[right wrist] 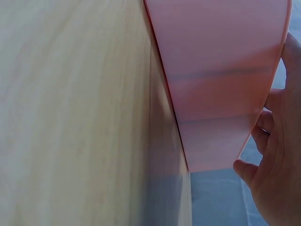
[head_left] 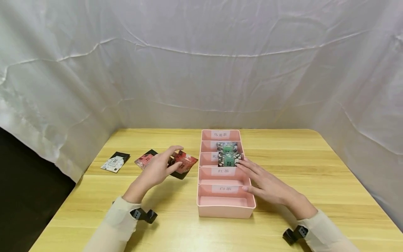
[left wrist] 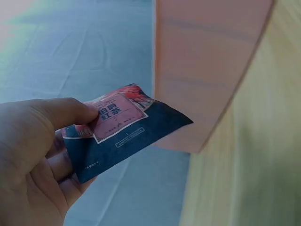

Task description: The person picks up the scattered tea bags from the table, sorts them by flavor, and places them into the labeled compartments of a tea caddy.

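My left hand (head_left: 155,168) pinches a red and dark tea sachet (head_left: 186,161) just left of the pink divided box (head_left: 225,211). In the left wrist view, the thumb (left wrist: 70,113) lies on the sachet's pink label, with fingers beneath it. Over on the box's right side, my right hand (head_left: 267,182) touches the rim with extended fingers. The right wrist view shows that hand (right wrist: 280,141) along the box's edge. Green-labelled sachets (head_left: 229,160) stand in middle compartments; the right fingertips are close to the front one.
Left of my left hand lies another red and black sachet (head_left: 144,160), partly hidden by it. Farther left is a white and black sachet (head_left: 114,162). Paper labels (head_left: 225,189) mark the box's compartments. A pale curtain (head_left: 201,77) surrounds the wooden table (head_left: 299,157).
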`<action>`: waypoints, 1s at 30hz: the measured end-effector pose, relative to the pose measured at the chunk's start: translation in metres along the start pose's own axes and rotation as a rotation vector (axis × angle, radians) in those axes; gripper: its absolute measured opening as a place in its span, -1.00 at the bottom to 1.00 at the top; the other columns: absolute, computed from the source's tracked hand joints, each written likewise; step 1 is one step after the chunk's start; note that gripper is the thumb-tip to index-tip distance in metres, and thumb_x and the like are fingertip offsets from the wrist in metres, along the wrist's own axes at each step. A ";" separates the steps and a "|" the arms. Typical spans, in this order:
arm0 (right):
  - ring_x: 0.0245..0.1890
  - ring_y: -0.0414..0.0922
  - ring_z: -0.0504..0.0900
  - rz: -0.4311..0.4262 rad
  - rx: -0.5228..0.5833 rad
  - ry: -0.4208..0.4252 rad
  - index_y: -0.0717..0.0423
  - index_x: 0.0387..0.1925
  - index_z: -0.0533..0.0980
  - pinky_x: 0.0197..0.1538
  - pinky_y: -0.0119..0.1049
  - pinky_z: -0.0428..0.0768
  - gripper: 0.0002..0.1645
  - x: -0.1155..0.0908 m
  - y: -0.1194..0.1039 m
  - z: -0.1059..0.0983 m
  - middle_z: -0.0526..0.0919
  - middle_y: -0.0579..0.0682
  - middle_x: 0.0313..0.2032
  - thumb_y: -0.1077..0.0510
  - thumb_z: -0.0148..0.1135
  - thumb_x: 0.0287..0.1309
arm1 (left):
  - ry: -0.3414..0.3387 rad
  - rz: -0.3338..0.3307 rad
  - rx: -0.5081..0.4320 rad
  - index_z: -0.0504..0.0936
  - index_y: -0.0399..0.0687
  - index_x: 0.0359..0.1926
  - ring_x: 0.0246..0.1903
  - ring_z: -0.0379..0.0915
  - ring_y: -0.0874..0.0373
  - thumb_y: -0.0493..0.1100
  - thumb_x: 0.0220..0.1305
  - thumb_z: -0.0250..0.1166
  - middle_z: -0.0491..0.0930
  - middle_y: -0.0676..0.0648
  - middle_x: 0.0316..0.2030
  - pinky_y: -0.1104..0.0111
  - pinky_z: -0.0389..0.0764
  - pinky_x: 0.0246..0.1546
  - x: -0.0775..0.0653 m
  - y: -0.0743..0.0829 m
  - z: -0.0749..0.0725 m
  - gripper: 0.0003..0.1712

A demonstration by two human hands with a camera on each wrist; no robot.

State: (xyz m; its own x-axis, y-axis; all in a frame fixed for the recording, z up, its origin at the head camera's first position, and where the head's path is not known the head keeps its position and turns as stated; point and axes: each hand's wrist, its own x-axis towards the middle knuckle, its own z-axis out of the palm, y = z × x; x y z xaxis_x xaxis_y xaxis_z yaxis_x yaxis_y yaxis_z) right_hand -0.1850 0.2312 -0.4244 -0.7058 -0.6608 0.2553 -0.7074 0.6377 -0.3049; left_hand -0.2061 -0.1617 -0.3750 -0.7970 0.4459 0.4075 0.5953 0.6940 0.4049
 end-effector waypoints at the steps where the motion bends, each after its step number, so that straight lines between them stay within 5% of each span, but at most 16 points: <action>1: 0.47 0.12 0.02 0.000 -0.001 -0.001 0.06 0.51 0.10 0.35 0.18 0.21 -0.13 0.000 0.001 0.000 0.06 0.10 0.49 -0.16 0.15 0.33 | 0.010 0.001 -0.004 0.38 0.07 0.28 -0.63 0.29 0.30 -0.15 0.31 0.33 0.58 0.02 -0.39 0.41 0.34 -0.67 0.002 0.002 -0.001 -0.45; 14: 0.47 0.09 0.00 0.001 0.000 -0.005 0.00 0.52 0.08 0.35 0.16 0.22 -0.14 -0.001 0.000 0.001 0.05 0.07 0.50 -0.16 0.14 0.33 | 0.080 0.047 -0.212 0.43 0.00 0.18 -0.40 0.59 0.17 -0.21 0.32 0.31 0.61 -0.04 -0.31 0.33 0.54 -0.49 0.029 0.031 0.003 -0.56; 22: 0.47 0.10 0.01 0.003 0.003 -0.001 0.05 0.51 0.10 0.35 0.16 0.21 -0.14 -0.001 -0.002 0.001 0.05 0.09 0.49 -0.15 0.14 0.33 | 0.066 0.063 -0.319 0.44 -0.07 0.13 -0.41 0.57 0.19 -0.25 0.31 0.32 0.62 -0.09 -0.24 0.38 0.61 -0.46 0.045 0.046 0.028 -0.60; 30: 0.46 0.14 0.02 -0.004 -0.008 0.005 0.09 0.50 0.10 0.36 0.16 0.19 -0.14 -0.001 -0.002 0.000 0.04 0.11 0.49 -0.14 0.14 0.34 | 0.051 0.120 -0.301 0.41 -0.08 0.06 -0.40 0.55 0.20 -0.29 0.30 0.32 0.60 -0.06 -0.25 0.44 0.61 -0.42 0.048 0.053 0.053 -0.63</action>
State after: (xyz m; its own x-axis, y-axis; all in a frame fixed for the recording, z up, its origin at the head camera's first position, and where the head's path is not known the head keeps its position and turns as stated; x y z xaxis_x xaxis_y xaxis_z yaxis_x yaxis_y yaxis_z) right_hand -0.1831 0.2301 -0.4242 -0.7032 -0.6615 0.2607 -0.7104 0.6384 -0.2963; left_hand -0.2177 -0.0737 -0.3771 -0.7180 0.4800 0.5041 0.6939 0.4366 0.5726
